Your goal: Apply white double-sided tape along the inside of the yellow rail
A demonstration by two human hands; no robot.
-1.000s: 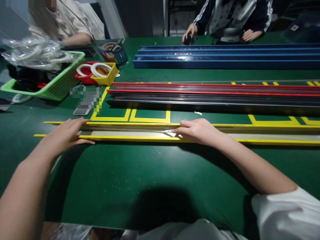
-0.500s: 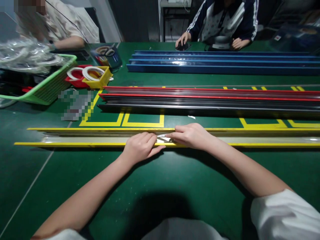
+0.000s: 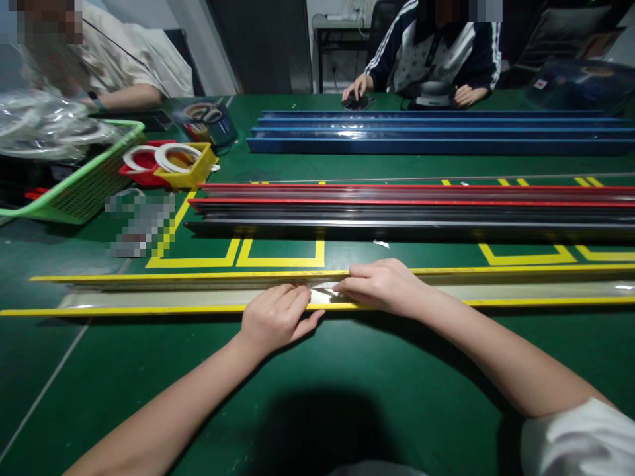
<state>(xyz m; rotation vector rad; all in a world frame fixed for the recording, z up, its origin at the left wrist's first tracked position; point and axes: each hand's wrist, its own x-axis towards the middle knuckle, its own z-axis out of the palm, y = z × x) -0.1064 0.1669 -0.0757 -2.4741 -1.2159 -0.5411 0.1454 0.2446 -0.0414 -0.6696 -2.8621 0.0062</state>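
A long yellow-edged channel [image 3: 163,309] lies crosswise in front of me, its pale inside facing up. My left hand [image 3: 278,316] grips its near edge, fingers over the wall and thumb on the outer side. A small white strip [image 3: 325,287] shows inside the channel, between my two hands. The fingertips of my right hand [image 3: 381,285] are closed on that strip's right end, with the hand resting over the channel. What lies under the left fingertips is hidden.
Beyond lie red-edged and black channels [image 3: 397,231], then blue channels [image 3: 426,142]. At left stand a green basket [image 3: 94,192] with plastic-wrapped items, a yellow bin [image 3: 191,173] and a red bin [image 3: 136,175] holding white tape rolls. Two people sit across the green table [image 3: 223,423].
The whole view has shifted slightly, so the table's things sit lower in the picture. Both hands keep nearly the same place on the channel.
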